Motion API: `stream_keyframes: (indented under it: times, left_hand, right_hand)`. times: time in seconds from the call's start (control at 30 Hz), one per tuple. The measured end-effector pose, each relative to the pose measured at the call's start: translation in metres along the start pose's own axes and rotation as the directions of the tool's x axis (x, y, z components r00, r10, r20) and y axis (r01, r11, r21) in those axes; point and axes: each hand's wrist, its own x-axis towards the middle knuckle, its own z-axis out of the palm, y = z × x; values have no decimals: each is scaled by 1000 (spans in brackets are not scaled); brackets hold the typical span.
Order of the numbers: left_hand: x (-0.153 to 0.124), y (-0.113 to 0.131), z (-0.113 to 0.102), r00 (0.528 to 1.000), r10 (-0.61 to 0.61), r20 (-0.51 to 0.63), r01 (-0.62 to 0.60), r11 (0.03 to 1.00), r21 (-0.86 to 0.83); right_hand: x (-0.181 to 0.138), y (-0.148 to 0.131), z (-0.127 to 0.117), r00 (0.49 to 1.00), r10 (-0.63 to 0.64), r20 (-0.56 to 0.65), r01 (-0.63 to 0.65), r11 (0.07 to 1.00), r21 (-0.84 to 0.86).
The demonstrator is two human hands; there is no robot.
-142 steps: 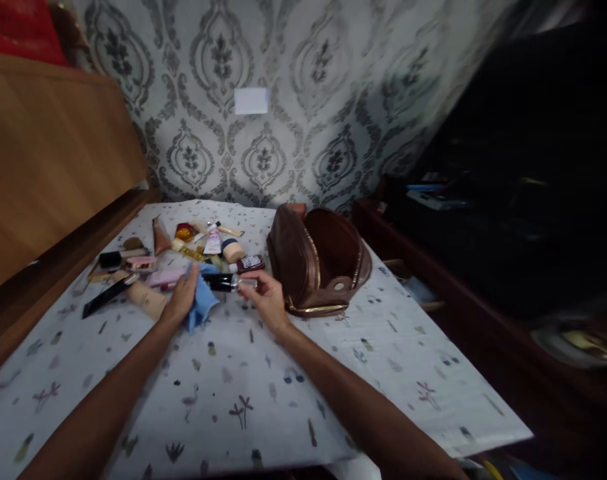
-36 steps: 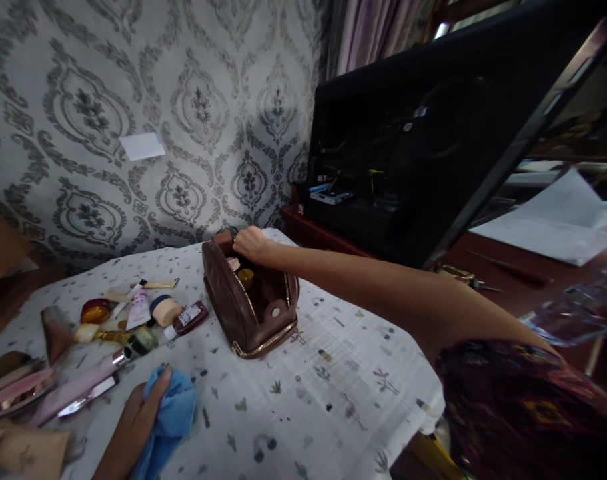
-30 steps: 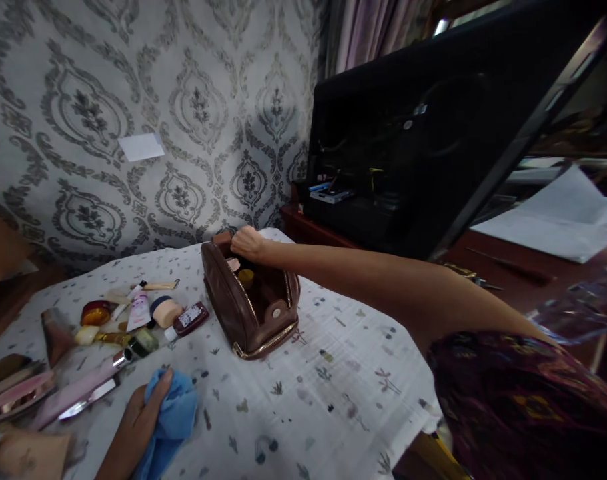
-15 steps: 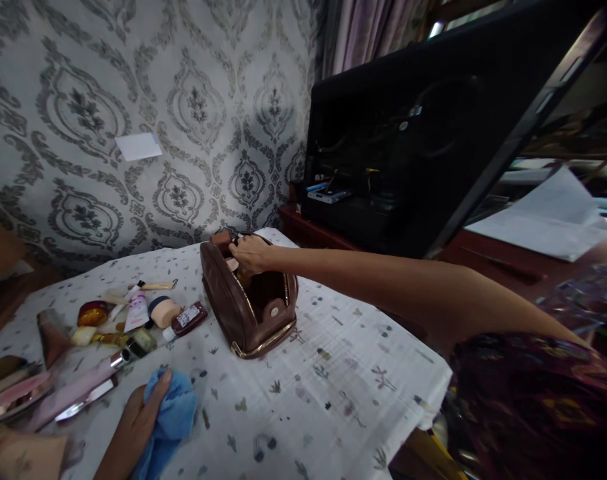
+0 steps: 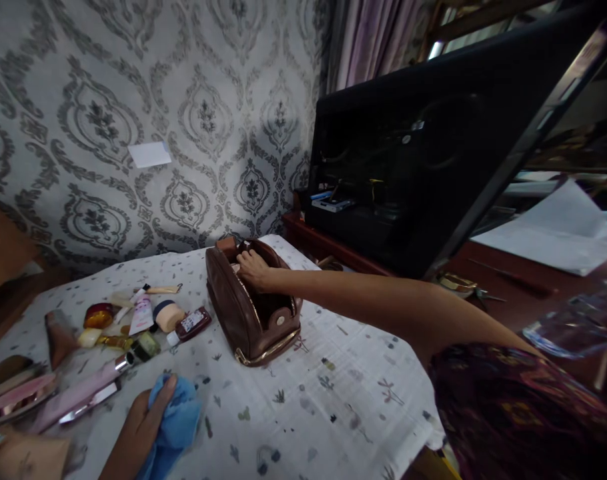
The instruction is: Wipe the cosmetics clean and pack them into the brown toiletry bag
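A brown zip-up cosmetic bag [image 5: 233, 307] stands unzipped on the patterned white cloth [image 5: 313, 407]. My right hand [image 5: 253, 270] reaches inside it, fingers curled near the far end. Something small and pale pink [image 5: 235, 267] shows at the fingertips; what it is, I cannot make out. At the lower left, my left hand [image 5: 146, 420] grips a crumpled blue cloth [image 5: 181, 413], thumb on top. Between that hand and the wall lie a dark red bottle [image 5: 193, 325], a beige jar with a dark lid [image 5: 168, 315], a pink-and-white tube [image 5: 142, 312] and an amber jar [image 5: 98, 315].
A long pink tube [image 5: 81, 395], a pink compact [image 5: 23, 395] and several other cosmetics lie at the left. Behind the right arm stands a large black screen [image 5: 383, 173] on a reddish-brown desk [image 5: 503, 293]. White paper [image 5: 553, 233] rests at the right.
My right hand has sunk slightly deeper into the bag, and the dark items by its fingers no longer show. The view has shifted a little; my left hand still grips the blue cloth.
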Motion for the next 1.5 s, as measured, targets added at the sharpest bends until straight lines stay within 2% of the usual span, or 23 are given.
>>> stream_keyframes:
  times: [0.2,0.3,0.53,0.7,0.93,1.0,1.2,1.27,1.5]
  left_hand:
    - [3,-8,2,998,-5,-59,4,1000,-22]
    - [4,-10,1,999,13,-44,-13,1000,-9]
    - [4,-9,-3,999,44,30,-43,999,-17]
    - [3,-9,-1,999,41,-23,-42,999,-14]
    - [6,-16,1,999,37,-6,-37,999,-28]
    - [7,-18,1,998,39,-43,-41,999,-35]
    - [5,-17,1,999,35,-24,-35,999,-13]
    - [4,-15,2,998,36,-53,-37,999,-17]
    - [2,-13,1,999,30,-33,-30,1000,-7]
  right_hand:
    - [1,2,-6,999,-38,1,38,999,27]
    - [0,4,-9,997,-50,50,46,996,74]
    - [-4,6,-11,989,1,148,-27,985,172]
    - [-3,5,-5,981,29,194,-75,969,237]
    - [-4,5,-2,983,41,179,-93,953,289]
    - [-2,4,2,986,35,164,-81,956,281]
    - [0,1,12,994,21,109,-44,975,220]
    - [0,0,14,996,24,90,-42,978,204]
    - [3,-3,17,991,23,132,-53,971,232]
